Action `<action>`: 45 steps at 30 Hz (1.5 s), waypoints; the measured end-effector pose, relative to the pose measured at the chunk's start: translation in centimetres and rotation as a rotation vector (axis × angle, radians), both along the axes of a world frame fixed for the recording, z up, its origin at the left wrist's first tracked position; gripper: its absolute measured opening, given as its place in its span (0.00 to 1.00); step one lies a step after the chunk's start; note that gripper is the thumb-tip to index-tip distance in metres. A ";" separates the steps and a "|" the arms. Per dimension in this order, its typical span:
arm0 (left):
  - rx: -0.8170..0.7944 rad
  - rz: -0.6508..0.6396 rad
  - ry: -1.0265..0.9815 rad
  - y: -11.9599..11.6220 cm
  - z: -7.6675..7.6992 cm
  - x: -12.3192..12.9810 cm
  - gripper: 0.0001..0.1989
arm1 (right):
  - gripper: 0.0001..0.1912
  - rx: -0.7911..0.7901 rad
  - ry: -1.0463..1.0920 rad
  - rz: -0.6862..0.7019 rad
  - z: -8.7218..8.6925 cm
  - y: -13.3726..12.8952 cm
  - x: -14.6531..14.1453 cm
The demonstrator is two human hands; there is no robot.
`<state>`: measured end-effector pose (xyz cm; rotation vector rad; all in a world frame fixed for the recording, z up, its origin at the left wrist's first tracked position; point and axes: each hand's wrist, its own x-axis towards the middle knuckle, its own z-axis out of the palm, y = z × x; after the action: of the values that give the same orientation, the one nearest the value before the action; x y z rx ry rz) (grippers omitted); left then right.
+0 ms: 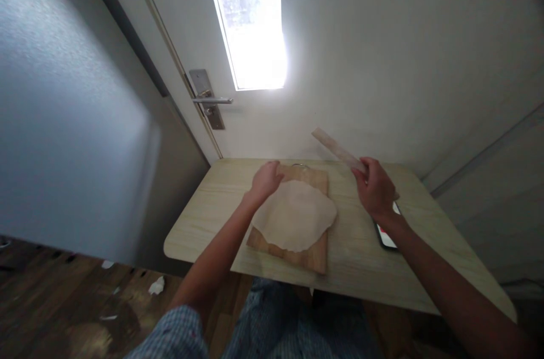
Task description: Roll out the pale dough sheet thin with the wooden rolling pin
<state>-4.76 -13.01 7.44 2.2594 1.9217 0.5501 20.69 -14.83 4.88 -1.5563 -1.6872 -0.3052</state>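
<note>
A thin, pale sheet of rolled dough (297, 214) lies on a wooden cutting board (317, 261), overhanging its left and right edges. My left hand (267, 179) is closed over the board's far left corner, its thumb beside the dough's edge; the fingertips are partly hidden. In my right hand (374, 186) is a wooden rolling pin (335, 148), gripped near its right end and raised to the right of the board. The pin slants up to the left, clear of the dough, and looks slightly blurred.
The board rests on a small light wood table (204, 217) set against a white door (348, 64) with a metal handle (212, 101). Beneath my right wrist lies a phone (386, 239). A grey panel (76, 138) stands at left, and paper scraps (157, 285) litter the floor.
</note>
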 end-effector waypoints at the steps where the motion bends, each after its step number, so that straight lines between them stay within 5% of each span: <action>1: -0.007 -0.049 0.006 -0.5 -1.5 0.4 0.17 | 0.16 -0.011 -0.002 0.020 -0.4 0.1 -0.2; 6: 0.032 -0.144 0.220 -4.6 -8.2 2.9 0.24 | 0.15 -0.070 0.021 0.126 -1.8 0.6 -1.5; 10: 0.056 -0.144 0.252 -5.8 -10.2 3.4 0.25 | 0.15 -0.169 0.025 0.239 -3.2 0.6 -3.1; 15: 0.067 -0.165 0.260 -5.8 -9.9 3.0 0.27 | 0.16 -0.309 -0.140 0.406 -5.8 -0.3 -5.3; 19: 0.058 -0.161 0.273 -7.3 -10.0 3.1 0.29 | 0.18 -0.348 -0.316 0.381 -7.3 -1.0 -6.0; 26: 0.044 -0.169 0.200 -11.2 -10.1 3.6 0.30 | 0.18 -0.313 -0.366 0.432 -7.1 -1.0 -6.1; 31: 0.028 -0.182 -0.140 -12.1 -9.5 3.0 0.19 | 0.17 -0.282 -0.313 0.437 -7.3 -1.9 -6.4; 36: 0.128 0.091 -0.599 -10.3 -7.0 1.5 0.09 | 0.17 -0.246 -0.227 0.428 -7.4 -4.0 -6.7; 40: 0.155 0.024 -0.551 -7.3 -5.1 1.3 0.08 | 0.17 -0.235 -0.132 0.452 -7.0 -5.0 -6.7; 45: 0.077 -0.049 -0.275 -4.3 -5.9 2.7 0.10 | 0.18 -0.295 0.058 0.423 -6.1 -3.3 -5.7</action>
<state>-2.11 -17.35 1.55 2.1354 1.7344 0.8902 14.98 -18.13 -1.23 -1.3452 -2.0278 0.2140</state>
